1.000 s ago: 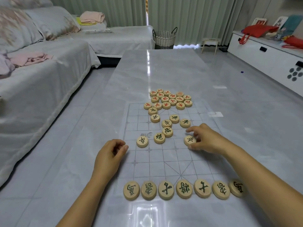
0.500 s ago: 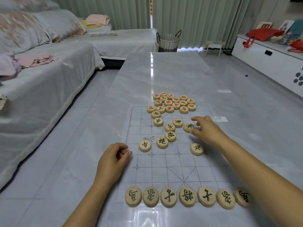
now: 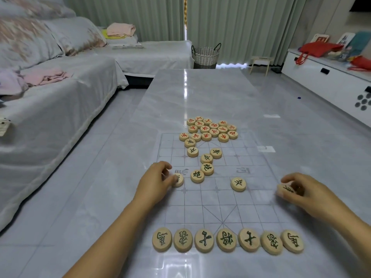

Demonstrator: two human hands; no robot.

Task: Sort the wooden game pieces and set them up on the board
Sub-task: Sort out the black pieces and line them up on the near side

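L hand (image 3: 156, 178) is curling thumb & fingers round a black-lettered piece (image 3: 179, 180) at the left edge of the board (image 3: 220, 201), while R hand (image 3: 307, 192) is pinching another piece (image 3: 284, 190) (blurred) at the right edge. A near row (image 3: 226, 240) of seven black pieces is lining the near edge, a red-lettered heap (image 3: 210, 129) is crowding the far end, w/ loose black ones (image 3: 206, 163) between. Sofa (image 3: 50, 117) is flanking the table (image 3: 200, 93) on the left, wicker basket (image 3: 205, 55) beyond.

The left forearm is extended from 7 o'clock toward 1 o'clock. The left hand (image 3: 156, 179) is curled, with a wooden piece (image 3: 179, 180) pinched at its fingertips. The right forearm is extended from 4 o'clock toward 10 o'clock. The right hand (image 3: 303, 192) is curled round a second wooden piece (image 3: 285, 190).
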